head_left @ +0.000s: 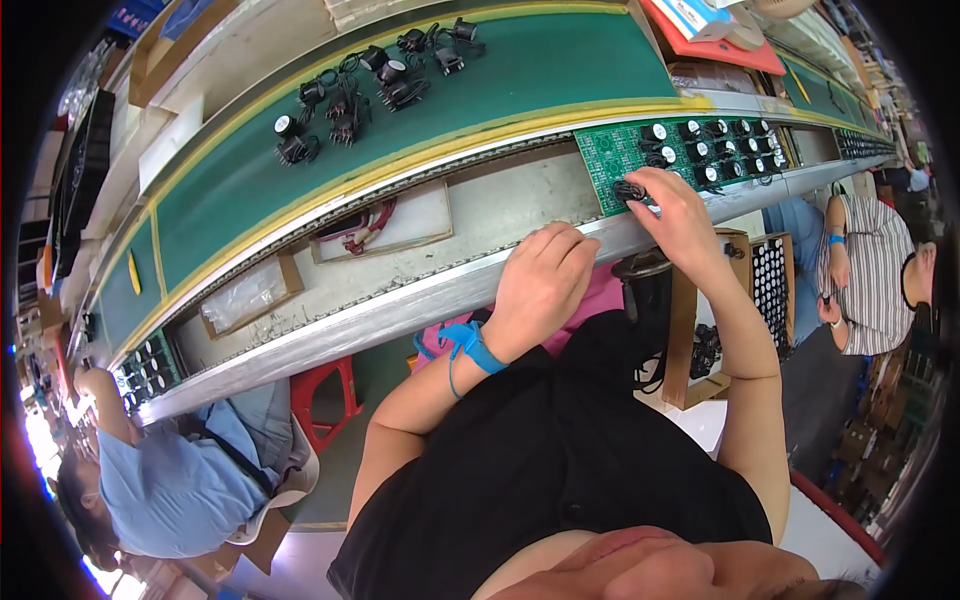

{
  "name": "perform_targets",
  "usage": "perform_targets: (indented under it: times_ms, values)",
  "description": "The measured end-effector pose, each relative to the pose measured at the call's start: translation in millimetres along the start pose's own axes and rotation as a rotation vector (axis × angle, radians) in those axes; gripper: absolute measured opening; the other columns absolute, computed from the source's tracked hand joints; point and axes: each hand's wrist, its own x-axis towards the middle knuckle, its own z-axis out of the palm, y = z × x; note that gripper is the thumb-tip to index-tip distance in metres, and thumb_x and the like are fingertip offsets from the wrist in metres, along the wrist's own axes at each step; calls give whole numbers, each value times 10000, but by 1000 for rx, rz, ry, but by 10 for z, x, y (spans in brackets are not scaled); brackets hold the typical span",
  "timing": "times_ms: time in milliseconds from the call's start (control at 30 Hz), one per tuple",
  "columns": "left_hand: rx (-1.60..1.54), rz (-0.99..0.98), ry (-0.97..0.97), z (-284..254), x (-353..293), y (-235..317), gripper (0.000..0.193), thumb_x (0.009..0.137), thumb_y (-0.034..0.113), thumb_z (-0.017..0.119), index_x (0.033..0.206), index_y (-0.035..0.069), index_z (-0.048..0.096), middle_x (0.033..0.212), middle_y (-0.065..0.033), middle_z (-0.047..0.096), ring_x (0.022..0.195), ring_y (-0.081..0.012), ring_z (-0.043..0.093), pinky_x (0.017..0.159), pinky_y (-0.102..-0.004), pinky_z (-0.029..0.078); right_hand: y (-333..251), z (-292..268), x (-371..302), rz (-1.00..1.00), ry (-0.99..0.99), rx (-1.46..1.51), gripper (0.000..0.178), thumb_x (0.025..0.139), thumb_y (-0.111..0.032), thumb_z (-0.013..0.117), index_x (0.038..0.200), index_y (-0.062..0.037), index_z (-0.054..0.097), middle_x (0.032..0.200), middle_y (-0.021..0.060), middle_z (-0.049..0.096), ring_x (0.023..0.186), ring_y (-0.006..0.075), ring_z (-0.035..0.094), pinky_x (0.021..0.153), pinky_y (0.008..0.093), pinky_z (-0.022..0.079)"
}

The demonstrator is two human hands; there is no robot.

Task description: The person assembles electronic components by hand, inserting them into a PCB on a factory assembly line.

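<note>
Head view, black component (626, 190), within right grip (675, 217)

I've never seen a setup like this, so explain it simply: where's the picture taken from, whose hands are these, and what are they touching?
No machine here: these are a person's bare hands, seen by a downward-looking fisheye camera on their head, so straight edges bend. The right hand has thumb and fingers on a black corded part at the lower left of a green circuit board carrying white-topped parts. The left hand, with a blue wrist strap, curls by the metal rail; nothing shows in it. Beyond, more black clusters lie on a green surface.
</note>
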Motion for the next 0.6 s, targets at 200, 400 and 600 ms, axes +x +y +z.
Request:
perform_targets:
  times_ms: [200, 400, 600]
  values:
    - [-15, -10, -15, 0, -2, 6, 203, 750, 54, 666, 945, 29, 617, 919, -91, 599, 914, -267, 583, 766, -375, 476, -59, -37, 37, 24, -62, -32, 311, 773, -35, 682, 1076, -4, 618, 1085, 156, 621, 1014, 336, 588, 881, 397, 477]
    - [-48, -46, -9, -21, 10, 24, 180, 762, 30, 667, 937, 30, 626, 915, -92, 619, 913, -273, 598, 774, -375, 482, -24, -74, 77, -60, -86, -40, 307, 769, -27, 682, 1067, 6, 617, 1076, 153, 618, 1001, 338, 587, 872, 396, 478]
    - [-57, -62, -12, -38, 35, 38, 178, 761, 10, 673, 932, 32, 630, 911, -94, 630, 912, -281, 608, 772, -376, 487, 11, -119, 119, -73, -137, -49, 308, 771, -32, 684, 1068, 9, 617, 1082, 151, 617, 1007, 338, 587, 871, 397, 480]
